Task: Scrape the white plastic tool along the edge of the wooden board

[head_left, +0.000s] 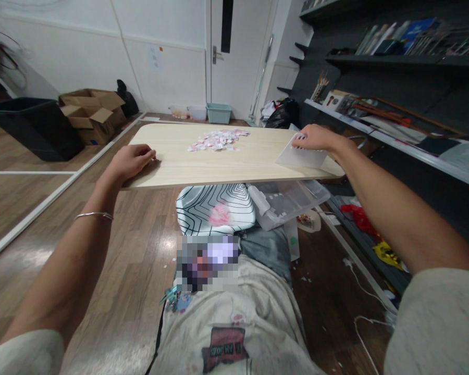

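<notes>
My left hand (130, 160) rests with curled fingers on the near left corner of a light wooden table (180, 161); I cannot make out anything inside the curled fingers. A thin bracelet circles that wrist. My right hand (312, 138) grips the top edge of a flat white plastic scraper (300, 156) that stands on the table's right side. A heap of small pink and white paper scraps (218, 140) lies near the table's middle, left of the scraper.
Under the table sit a patterned cushion (214, 208) and a clear plastic box (287, 200). Dark shelves (394, 125) with supplies line the right. Cardboard boxes (91, 114) and a black bin (35, 125) stand at left, a white door (238, 57) behind.
</notes>
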